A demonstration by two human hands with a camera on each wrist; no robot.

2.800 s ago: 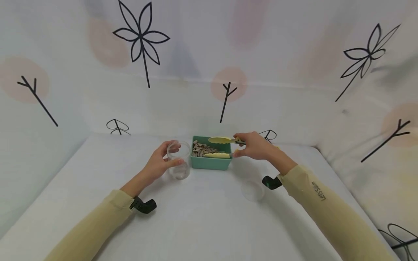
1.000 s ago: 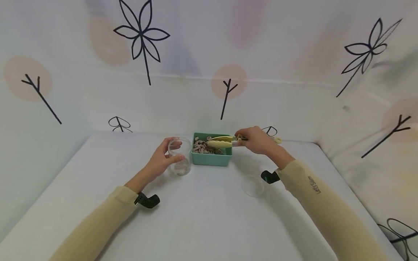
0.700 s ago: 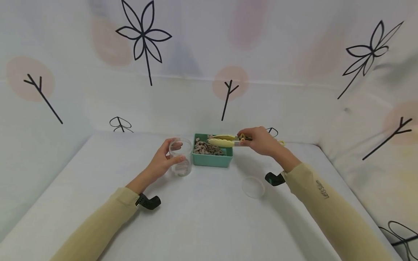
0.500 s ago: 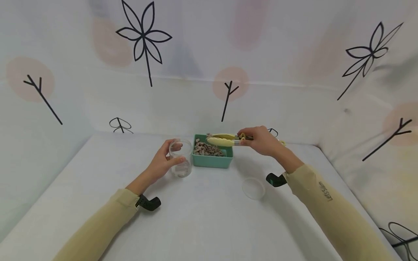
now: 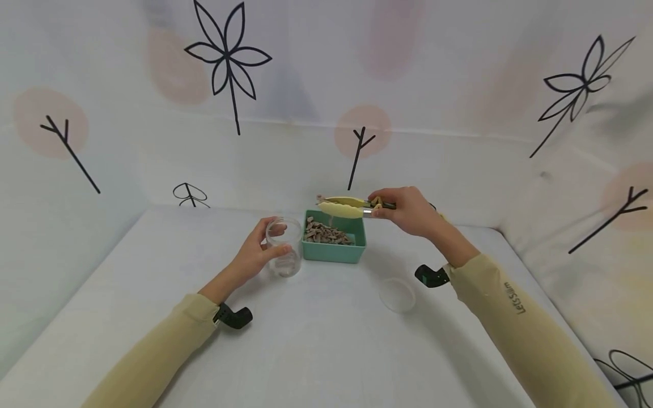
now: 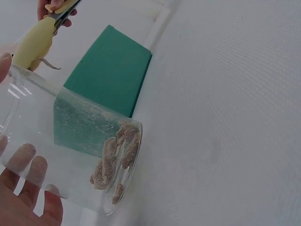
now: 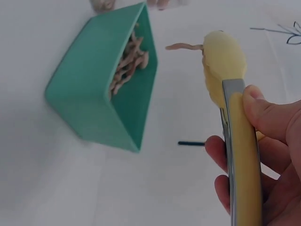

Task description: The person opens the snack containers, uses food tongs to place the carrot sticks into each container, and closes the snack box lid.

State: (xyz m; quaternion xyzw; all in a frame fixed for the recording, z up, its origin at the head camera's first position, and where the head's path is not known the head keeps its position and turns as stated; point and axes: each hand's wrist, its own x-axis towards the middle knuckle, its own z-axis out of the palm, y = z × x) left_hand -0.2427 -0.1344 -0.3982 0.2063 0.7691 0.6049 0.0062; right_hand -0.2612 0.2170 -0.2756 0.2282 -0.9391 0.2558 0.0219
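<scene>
My left hand (image 5: pixel 250 254) grips a clear jar (image 5: pixel 285 258) standing upright on the table, its thumb and fingers round the wall. Several crumbly brown pieces (image 6: pixel 109 157) lie at the jar's bottom in the left wrist view. My right hand (image 5: pixel 412 212) holds yellow-headed tongs (image 5: pixel 340 210) above a green box (image 5: pixel 334 254). A thin brownish strip (image 7: pixel 183 46) sticks out from the tongs' tips, seen in the right wrist view. Inside the box lies a heap of similar brownish strips (image 5: pixel 326 233), mostly to the left.
A clear round lid (image 5: pixel 397 296) lies flat on the white table (image 5: pixel 316 340), in front of the box and to its right. The green box stands right beside the jar. Behind the table hangs a patterned white cloth (image 5: pixel 296 164).
The tongs were down in the box among the strips. They have closed on a strip and my right hand has lifted them above the box. My left hand and the jar stay put.
</scene>
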